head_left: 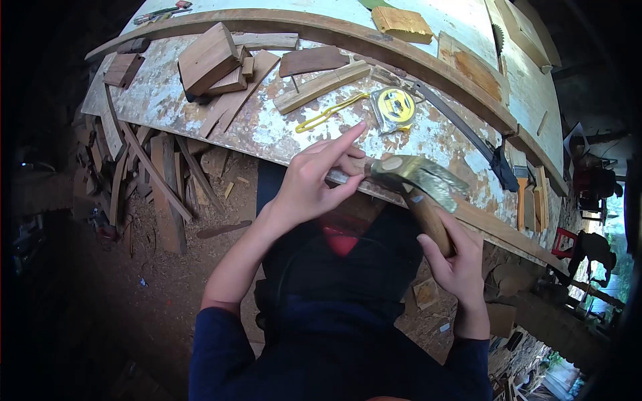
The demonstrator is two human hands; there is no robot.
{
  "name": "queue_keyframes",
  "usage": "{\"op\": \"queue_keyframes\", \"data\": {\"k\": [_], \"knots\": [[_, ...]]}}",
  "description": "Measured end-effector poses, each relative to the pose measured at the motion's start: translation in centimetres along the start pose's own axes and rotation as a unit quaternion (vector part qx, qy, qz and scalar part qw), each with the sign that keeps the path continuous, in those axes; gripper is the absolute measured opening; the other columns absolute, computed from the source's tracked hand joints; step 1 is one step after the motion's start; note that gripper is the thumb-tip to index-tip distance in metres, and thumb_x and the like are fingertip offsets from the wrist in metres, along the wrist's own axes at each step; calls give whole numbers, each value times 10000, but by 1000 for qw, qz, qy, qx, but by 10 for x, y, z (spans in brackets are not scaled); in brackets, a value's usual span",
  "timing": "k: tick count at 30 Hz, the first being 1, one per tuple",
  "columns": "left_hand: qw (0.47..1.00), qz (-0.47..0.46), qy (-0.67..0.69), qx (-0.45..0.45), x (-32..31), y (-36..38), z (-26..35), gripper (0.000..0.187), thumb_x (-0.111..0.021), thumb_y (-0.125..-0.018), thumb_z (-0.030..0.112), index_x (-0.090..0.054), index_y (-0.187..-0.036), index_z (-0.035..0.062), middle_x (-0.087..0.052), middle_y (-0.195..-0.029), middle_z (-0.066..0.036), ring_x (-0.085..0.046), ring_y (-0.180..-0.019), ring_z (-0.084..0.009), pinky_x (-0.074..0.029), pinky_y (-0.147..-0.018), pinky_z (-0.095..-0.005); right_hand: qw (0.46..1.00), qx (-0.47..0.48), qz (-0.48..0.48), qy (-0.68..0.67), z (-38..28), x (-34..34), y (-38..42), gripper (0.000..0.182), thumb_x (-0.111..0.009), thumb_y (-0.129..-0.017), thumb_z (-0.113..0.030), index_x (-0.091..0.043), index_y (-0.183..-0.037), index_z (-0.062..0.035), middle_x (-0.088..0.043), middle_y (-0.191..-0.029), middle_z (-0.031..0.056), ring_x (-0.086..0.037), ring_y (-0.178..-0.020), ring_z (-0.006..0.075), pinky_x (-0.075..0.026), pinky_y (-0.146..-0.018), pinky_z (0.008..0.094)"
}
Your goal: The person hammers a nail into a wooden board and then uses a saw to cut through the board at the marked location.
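Note:
My right hand (460, 257) is wrapped round the wooden handle of a claw hammer (428, 217). The hammer's metal head is slightly blurred and sits above the bench's front edge, its striking face pointing left. Close to that face is my left hand (311, 174), its index finger stretched forward and its thumb and other fingers pinched together. What lies in that pinch is hidden or too small to name. Just beyond the hands, a yellow and clear tape measure (396, 109) with a yellow strap rests on the worn workbench (264, 134).
Wooden blocks (208, 59) and a squared wood strip (321, 87) lie at the back left. A long wooden beam (301, 25) crosses the bench. At right are a dark metal bar (461, 123) and a brush (521, 194). Scrap wood (164, 180) is heaped on the floor at left.

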State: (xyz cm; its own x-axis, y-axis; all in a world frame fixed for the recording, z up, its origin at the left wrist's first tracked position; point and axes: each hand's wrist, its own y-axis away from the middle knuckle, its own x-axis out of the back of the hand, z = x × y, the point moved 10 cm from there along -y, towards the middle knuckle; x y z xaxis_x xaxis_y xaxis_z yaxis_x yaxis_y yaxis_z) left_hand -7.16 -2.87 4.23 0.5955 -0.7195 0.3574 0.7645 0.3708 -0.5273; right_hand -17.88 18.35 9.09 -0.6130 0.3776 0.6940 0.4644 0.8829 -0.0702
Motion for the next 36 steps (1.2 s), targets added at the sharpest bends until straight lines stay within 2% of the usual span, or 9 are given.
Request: {"op": "queue_keyframes", "data": {"k": [2,3,7,9,12,18,25,28,36], "knots": [[1000,3,-7,1,1,0,2,736,-827,-821,-21,-603,-1520,34,-761,-928,-79,-760,-977,-252,-594,-896,-393,996,-30,44,-66,12,10,5,395,-774,-969,-80,-684,-1318,80,-791,-1052,158,-778,-913,232,-609,-822,358],[1000,3,-9,0,0,-1,3,681,-830,-823,-21,-646,-1477,33,-756,-964,-86,-745,-948,-256,-595,-865,-397,991,-20,60,-120,23,12,5,392,-728,-1018,-95,-656,-1364,74,-756,-950,98,-724,-763,162,-578,-682,296],[995,-39,-61,-64,-4,-4,11,345,-835,-846,24,-751,-1180,19,-742,-1069,-98,-727,-1011,-271,-589,-880,-397,941,-106,62,-316,59,-3,-26,416,-660,-1076,-114,-591,-1445,66,-643,-813,37,-560,-579,55,-427,-518,218],[995,-53,-63,-51,-9,-3,8,194,-830,-856,38,-748,-1031,17,-732,-1094,-102,-721,-1044,-283,-585,-888,-394,922,-106,64,-367,68,-14,-39,402,-642,-1090,-113,-583,-1440,77,-639,-807,39,-563,-571,64,-436,-511,223],[993,-75,-79,-42,-14,-5,10,143,-809,-868,29,-712,-972,26,-728,-1083,-104,-721,-1057,-298,-581,-900,-392,911,-108,72,-391,76,-22,-48,391,-613,-1112,-117,-566,-1440,90,-629,-797,39,-561,-554,76,-446,-499,228],[990,-103,-89,42,-18,-4,2,117,-787,-889,-32,-689,-946,-5,-726,-1096,-145,-750,-1096,-329,-589,-898,-400,900,-128,69,-411,79,-23,-46,398,-628,-1108,-130,-577,-1445,75,-625,-799,32,-559,-567,66,-443,-505,225],[993,-105,-47,20,-18,-2,1,83,-756,-916,-66,-692,-953,-30,-708,-1064,-142,-754,-1105,-330,-596,-944,-407,903,-139,72,-399,81,-23,-46,390,-646,-1104,-160,-604,-1432,46,-613,-778,6,-546,-564,42,-428,-501,215],[995,-90,-38,7,-16,-6,6,106,-781,-881,-53,-702,-944,-24,-708,-1045,-143,-747,-1028,-318,-596,-866,-393,896,-149,78,-412,82,-22,-47,377,-648,-1104,-173,-618,-1415,38,-609,-764,1,-543,-556,37,-425,-491,213],[997,-55,-38,41,-13,-1,1,85,-759,-895,-96,-753,-956,-37,-699,-1009,-136,-744,-1116,-325,-573,-1017,-436,897,-155,99,-401,85,-23,-47,347,-664,-1099,-202,-655,-1361,26,-605,-738,9,-541,-532,38,-423,-471,222]]}}
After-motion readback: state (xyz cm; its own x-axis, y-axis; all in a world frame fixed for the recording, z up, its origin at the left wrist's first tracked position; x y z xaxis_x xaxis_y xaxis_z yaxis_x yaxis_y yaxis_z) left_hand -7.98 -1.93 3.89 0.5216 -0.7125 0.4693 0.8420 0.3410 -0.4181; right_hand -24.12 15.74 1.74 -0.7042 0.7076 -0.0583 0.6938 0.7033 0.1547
